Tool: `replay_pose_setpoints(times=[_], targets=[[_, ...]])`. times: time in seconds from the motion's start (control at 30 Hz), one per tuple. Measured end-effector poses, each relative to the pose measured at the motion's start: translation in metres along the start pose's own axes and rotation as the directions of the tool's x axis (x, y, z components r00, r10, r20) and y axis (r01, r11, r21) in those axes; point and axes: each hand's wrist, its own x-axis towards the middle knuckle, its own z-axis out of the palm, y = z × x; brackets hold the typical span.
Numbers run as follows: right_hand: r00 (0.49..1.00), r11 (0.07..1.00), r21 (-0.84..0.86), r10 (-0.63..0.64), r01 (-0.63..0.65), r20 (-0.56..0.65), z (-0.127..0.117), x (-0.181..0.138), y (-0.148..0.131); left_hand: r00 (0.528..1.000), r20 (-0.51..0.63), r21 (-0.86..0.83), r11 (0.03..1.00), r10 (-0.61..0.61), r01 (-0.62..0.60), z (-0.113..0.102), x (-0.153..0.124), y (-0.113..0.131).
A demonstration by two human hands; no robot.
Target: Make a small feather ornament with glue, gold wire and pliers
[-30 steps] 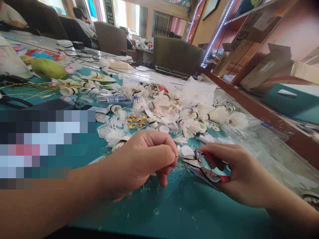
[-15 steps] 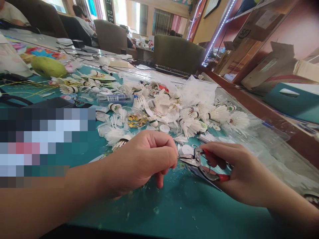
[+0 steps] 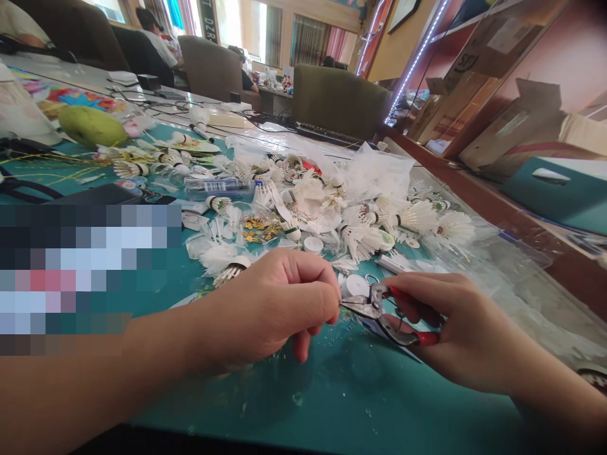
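Observation:
My left hand (image 3: 279, 303) is pinched shut just above the teal table mat (image 3: 332, 404); a tiny piece sits between thumb and forefinger, too small to name. My right hand (image 3: 455, 328) grips red-handled pliers (image 3: 379, 313), whose metal jaws point left and meet the left fingertips. Right behind both hands lies a heap of white feather shuttlecocks (image 3: 360, 221) with loose feathers and white cork caps. A small pile of gold bits (image 3: 258, 230) lies among them.
A clear plastic bottle (image 3: 218, 186) lies on its side left of the heap. A green fruit (image 3: 92, 126) sits at far left. Crumpled plastic bags (image 3: 374, 170) lie behind the shuttlecocks. Cardboard boxes (image 3: 512, 126) stand at right. People sit in armchairs (image 3: 336, 101) beyond.
The pliers moved left until their jaws reached my left fingertips. My left hand stayed pinched and barely moved.

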Motion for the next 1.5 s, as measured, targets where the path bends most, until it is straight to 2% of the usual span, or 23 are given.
replay_pose_setpoints(times=[0.3,0.5,0.63,1.0,1.13,1.37,1.5], targets=[[0.999,1.0,-0.026,-0.014,0.012,-0.05,-0.001,0.0,-0.003,0.999,0.047,-0.192,0.981,0.001,0.008,0.002,0.002,0.001],[0.998,1.0,-0.016,-0.019,0.018,-0.067,0.001,0.001,-0.001,0.988,0.155,-0.306,0.951,0.003,0.046,0.003,0.004,0.001],[0.998,1.0,-0.019,-0.011,0.01,-0.066,0.002,0.001,-0.001,0.983,0.184,-0.36,0.931,0.011,0.057,0.001,0.004,-0.001],[0.999,0.999,0.042,0.033,-0.032,-0.036,0.003,0.001,0.0,0.983,0.182,-0.418,0.907,0.029,0.051,0.0,0.001,0.002],[0.999,1.0,-0.005,-0.009,0.009,-0.041,-0.005,0.001,0.003,0.98,0.194,-0.399,0.915,0.032,0.049,0.0,0.001,0.002],[0.999,0.973,-0.231,-0.001,0.009,0.037,-0.029,-0.013,0.022,0.98,0.195,-0.368,0.929,0.036,0.039,-0.001,0.001,0.004],[0.98,0.971,-0.238,0.036,0.013,0.198,-0.03,-0.021,0.026,0.981,0.188,-0.358,0.933,0.041,0.029,0.0,0.0,0.004]])
